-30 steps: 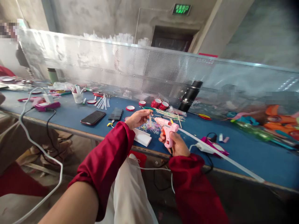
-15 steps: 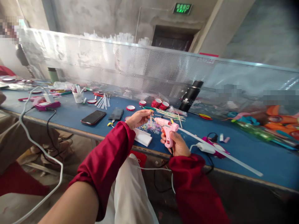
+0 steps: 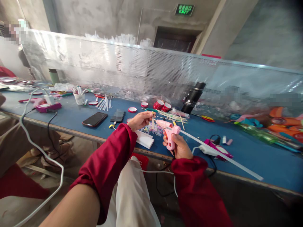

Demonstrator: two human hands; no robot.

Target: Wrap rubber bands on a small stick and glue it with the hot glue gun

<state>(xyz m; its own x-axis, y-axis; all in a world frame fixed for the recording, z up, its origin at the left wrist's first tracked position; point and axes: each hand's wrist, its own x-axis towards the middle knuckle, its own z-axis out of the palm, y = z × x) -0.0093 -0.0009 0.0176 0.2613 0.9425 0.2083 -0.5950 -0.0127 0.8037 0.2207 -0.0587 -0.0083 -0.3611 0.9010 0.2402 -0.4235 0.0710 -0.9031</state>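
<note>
My right hand [image 3: 181,145] is wrapped round the handle of a pink hot glue gun [image 3: 170,142]. A long translucent glue stick [image 3: 224,154] sticks out of its back end towards the lower right. In front of the nozzle, my left hand [image 3: 141,120] pinches a short pale flat stick [image 3: 153,122] by its top, where something small and yellow shows between the fingertips. The nozzle is close to this stick; whether they touch I cannot tell. Beneath them lies a heap of tiny multicoloured pieces [image 3: 153,128], beside a white box-like object [image 3: 145,139].
Along the blue table [image 3: 258,154] lie a phone [image 3: 95,119], thin sticks [image 3: 174,116], red-patterned tape rolls [image 3: 159,104], a black bottle [image 3: 194,97] and a purple power strip [image 3: 221,152]. Balloon-like orange items [image 3: 281,121] sit at right. Behind runs a perforated metal screen [image 3: 132,69].
The glue gun has tilted slightly, so the far end of its glue stick sits a little lower and further left. My left hand stays almost still with the pale stick.
</note>
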